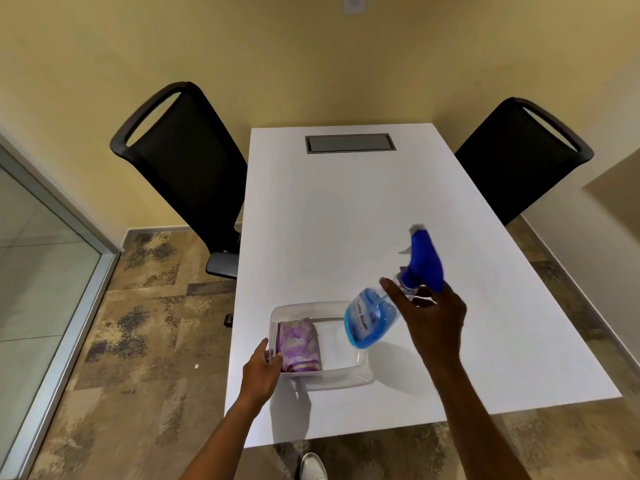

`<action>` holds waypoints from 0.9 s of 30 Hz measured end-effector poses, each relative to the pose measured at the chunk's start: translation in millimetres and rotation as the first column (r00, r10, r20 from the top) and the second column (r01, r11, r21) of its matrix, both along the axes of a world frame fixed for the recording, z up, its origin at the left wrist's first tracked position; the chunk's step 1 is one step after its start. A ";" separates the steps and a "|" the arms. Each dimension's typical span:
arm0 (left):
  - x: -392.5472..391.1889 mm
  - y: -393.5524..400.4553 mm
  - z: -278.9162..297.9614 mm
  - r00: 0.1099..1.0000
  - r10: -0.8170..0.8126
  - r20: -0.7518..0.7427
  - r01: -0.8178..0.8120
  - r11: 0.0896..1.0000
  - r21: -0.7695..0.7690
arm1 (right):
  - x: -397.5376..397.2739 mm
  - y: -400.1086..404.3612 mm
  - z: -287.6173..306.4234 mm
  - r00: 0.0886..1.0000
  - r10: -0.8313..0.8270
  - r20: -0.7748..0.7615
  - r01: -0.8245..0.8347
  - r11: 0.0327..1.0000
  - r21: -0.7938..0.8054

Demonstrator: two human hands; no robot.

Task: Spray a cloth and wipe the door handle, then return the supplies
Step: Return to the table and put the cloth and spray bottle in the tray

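— White table (346, 209) fills the middle of a yellow-walled room, right?

— Yes, with a black chair (183, 161) at its left side and another black chair (519, 157) at its right, and a grey hatch (349, 143) set into the far end.

— Where are the supplies?

— A clear plastic tub (349, 375) sits near the table's front left edge. The purple cloth (299, 344) lies folded inside it, against the left wall.

— And the spray bottle (384, 306)?

— In the air, above the tub's right end, tilted so its blue trigger head points away and its base hangs toward the tub. The right hand (433, 317) has its fingers clamped round the neck.

— What about the left hand (261, 370)?

— It rests at the tub's left rim, with fingers curled on the edge beside the cloth.
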State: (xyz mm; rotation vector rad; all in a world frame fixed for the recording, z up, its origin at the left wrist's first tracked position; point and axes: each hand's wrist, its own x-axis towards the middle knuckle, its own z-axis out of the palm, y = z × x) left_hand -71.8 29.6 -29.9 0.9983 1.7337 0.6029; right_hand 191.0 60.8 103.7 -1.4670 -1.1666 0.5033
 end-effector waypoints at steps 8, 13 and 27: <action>1.0 -4.8 3.6 1.000 0.020 0.012 -0.020 1.000 -0.013 | -43.2 8.5 -49.4 0.995 0.097 -0.035 -0.103 0.972 -0.212; 1.6 -8.6 7.2 1.000 0.024 0.016 -0.024 1.000 -0.010 | -56.4 10.5 -74.8 0.986 0.163 0.024 -0.150 0.948 -0.281; 5.8 -15.2 9.5 1.000 0.023 -0.002 -0.023 1.000 -0.001 | -66.0 16.8 -89.5 0.982 0.167 0.085 -0.122 0.914 -0.386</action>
